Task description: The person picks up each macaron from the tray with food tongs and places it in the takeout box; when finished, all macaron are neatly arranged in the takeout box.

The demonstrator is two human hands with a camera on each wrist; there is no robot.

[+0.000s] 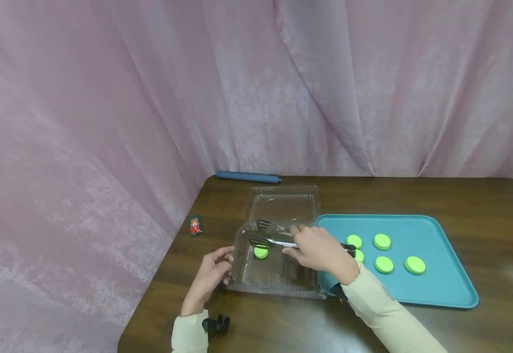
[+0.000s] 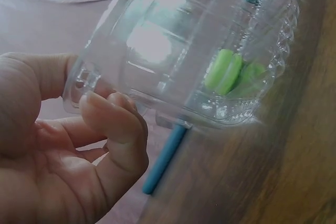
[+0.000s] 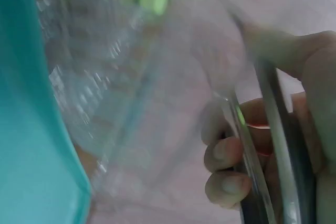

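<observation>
A clear plastic clamshell box (image 1: 278, 287) lies with its lid (image 1: 285, 208) folded back. My left hand (image 1: 210, 279) pinches the box's left rim between thumb and fingers; the rim corner shows close up in the left wrist view. Inside, toward the left, is one bright green macaron (image 1: 261, 252). My right hand (image 1: 320, 250) grips metal tongs (image 1: 288, 243) over the box. Their two tips are spread, with nothing between them, and the lower tip overlaps the macaron in the head view. Several more green macarons (image 1: 383, 264) lie on a blue tray (image 1: 448, 289).
The tray stands against the box's right side, partly under my right forearm. A small red and green packet (image 1: 195, 225) lies at the table's left edge. A blue rod (image 1: 248, 177) runs along the back edge, before a pink curtain (image 1: 283, 98).
</observation>
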